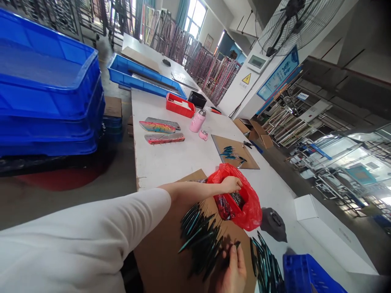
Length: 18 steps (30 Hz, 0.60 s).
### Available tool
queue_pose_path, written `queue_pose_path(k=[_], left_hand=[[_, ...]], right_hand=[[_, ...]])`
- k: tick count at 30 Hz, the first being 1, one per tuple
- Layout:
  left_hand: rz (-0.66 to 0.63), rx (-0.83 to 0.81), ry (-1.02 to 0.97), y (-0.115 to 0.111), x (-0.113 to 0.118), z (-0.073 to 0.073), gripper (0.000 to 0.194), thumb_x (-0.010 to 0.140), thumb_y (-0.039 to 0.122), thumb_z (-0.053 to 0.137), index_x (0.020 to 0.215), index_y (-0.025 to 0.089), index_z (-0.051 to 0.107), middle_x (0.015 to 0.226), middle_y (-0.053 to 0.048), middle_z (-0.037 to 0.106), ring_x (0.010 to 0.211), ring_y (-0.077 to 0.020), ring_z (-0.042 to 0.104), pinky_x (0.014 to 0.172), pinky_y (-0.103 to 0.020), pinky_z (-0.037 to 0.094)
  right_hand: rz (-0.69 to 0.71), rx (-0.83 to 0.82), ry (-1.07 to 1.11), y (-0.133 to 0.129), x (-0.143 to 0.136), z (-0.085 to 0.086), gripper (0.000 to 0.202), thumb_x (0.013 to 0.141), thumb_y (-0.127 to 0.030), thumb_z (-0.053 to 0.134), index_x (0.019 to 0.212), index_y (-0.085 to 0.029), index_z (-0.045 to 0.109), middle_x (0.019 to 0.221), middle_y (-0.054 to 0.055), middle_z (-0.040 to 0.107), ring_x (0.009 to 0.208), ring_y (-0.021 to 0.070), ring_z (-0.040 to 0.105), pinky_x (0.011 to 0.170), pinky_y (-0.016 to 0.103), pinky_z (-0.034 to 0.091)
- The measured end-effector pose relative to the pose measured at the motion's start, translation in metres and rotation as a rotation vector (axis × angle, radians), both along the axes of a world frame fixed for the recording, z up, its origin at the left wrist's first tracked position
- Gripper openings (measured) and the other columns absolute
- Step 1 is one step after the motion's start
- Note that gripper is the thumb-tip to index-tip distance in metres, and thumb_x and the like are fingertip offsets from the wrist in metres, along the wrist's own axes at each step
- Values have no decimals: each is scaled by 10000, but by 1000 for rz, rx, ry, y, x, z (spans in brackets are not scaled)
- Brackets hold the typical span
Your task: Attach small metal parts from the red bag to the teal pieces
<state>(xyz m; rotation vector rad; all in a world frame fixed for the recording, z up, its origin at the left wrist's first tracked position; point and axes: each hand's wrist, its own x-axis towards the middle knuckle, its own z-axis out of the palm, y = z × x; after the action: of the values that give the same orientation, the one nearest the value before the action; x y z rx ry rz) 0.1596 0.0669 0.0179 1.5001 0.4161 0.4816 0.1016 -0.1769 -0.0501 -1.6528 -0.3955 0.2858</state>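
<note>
My left hand (232, 185) is over the mouth of the red plastic bag (252, 203), its fingers curled in; I cannot tell whether that grip has anything pinched in it. Small shiny parts (236, 198) show inside the bag below my fingers. My right hand (234, 266) has its grip closed on a small dark piece (237, 244), pinched between thumb and fingers, above the cardboard sheet (165, 240) at the near end of the white bench (165, 162).

Beside that hand, a pile of slender dark-teal pieces (201, 240) lies fanned out on the cardboard, and a 2nd pile (267, 262) lies past its right edge, near the blue basket (301, 268). A dark grey object (274, 223) sits just beside the bag, with a white box (332, 232) along the bench's right edge.

Farther up the bench, a 2nd board (246, 152) carries more teal pieces (229, 152). Toward the left edge lie 2 patterned flat pieces (165, 139), with a pink bottle (198, 121) and a red tray (180, 109) beyond them.
</note>
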Motion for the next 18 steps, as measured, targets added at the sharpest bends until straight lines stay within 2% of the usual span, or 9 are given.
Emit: queue_pose_path(k=[3,8,11,14,18], left_hand=[[-31,-48,-41,-11,-20,11,80,739,159,511,804,118,532,664,-16,567,602,-113,572,549,-202,456],[-220,-196,-148,-56,-79,30,72,800,192,459,858,151,446,782,-19,567,664,-103,607,591,-224,482],[-335,-239,-201,-80,-107,39,75,806,202,471,844,148,437,754,-10,547,671,-90,599,579,-198,471],[-417,-201,-239,-92,-118,43,114,785,226,513,840,149,450,762,-9,546,667,-88,590,577,-199,474],[-462,-167,-207,-98,-118,39,181,793,302,505,887,156,450,738,-5,559,548,-58,555,548,-203,477]], right_hand=[[-137,124,232,3,-6,10,354,656,-433,598,983,-305,558,942,25,657,956,228,577,764,314,518],[-128,154,171,7,-29,33,383,684,-409,571,1036,-262,536,1006,33,631,959,197,574,843,304,468],[-110,146,114,10,-39,40,413,719,-383,541,1090,-203,513,1030,63,616,925,177,580,837,295,460],[-113,146,18,12,-43,43,415,745,-372,504,1093,-147,525,1069,99,597,972,191,555,851,306,446],[-132,138,-29,12,-40,42,435,761,-348,493,1147,-148,495,1173,107,538,1031,202,523,884,322,422]])
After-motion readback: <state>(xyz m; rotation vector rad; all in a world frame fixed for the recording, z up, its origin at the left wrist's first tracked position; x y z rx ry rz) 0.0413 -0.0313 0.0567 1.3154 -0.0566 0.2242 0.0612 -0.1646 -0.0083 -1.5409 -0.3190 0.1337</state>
